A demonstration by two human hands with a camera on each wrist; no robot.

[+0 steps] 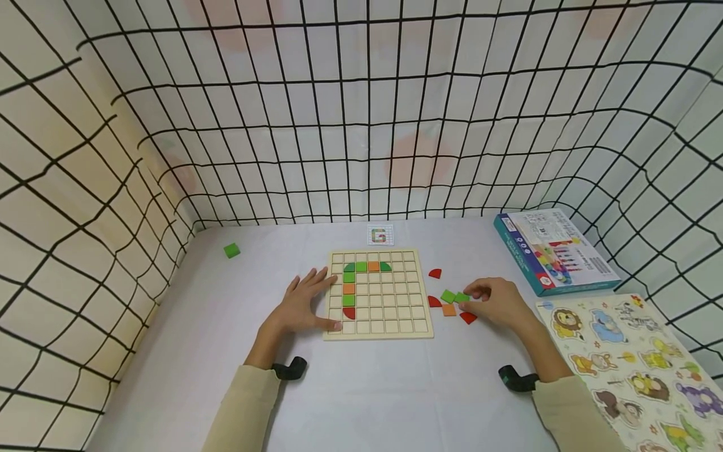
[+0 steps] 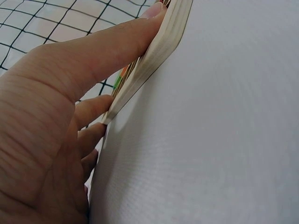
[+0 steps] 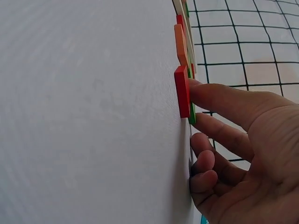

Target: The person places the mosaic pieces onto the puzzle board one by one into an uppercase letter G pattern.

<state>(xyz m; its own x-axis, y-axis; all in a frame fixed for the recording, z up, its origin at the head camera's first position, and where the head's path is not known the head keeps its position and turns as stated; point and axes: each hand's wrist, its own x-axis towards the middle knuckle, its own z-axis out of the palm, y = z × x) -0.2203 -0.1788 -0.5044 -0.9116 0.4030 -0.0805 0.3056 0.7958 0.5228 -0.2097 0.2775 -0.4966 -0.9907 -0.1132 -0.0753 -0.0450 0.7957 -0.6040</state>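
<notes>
A wooden grid board (image 1: 388,307) lies on the white table. Set in it are green and orange squares, two green quarter-circles and a red quarter-circle (image 1: 349,312), forming a top row and a left column. My left hand (image 1: 305,303) rests on the board's left edge with fingers spread; its thumb lies over the near left corner. Right of the board, thumb and index finger of my right hand (image 1: 497,304) pinch a green square tile (image 1: 462,297). Close around it are another green square (image 1: 448,295), an orange square (image 1: 449,310) and red quarter-circles (image 1: 468,318).
A pattern card (image 1: 381,235) with a G stands behind the board. One green piece (image 1: 231,250) sits far left. At the right are a teal-edged box (image 1: 556,251) and an animal picture board (image 1: 632,370). Black netting (image 1: 367,125) encloses the table's back and sides.
</notes>
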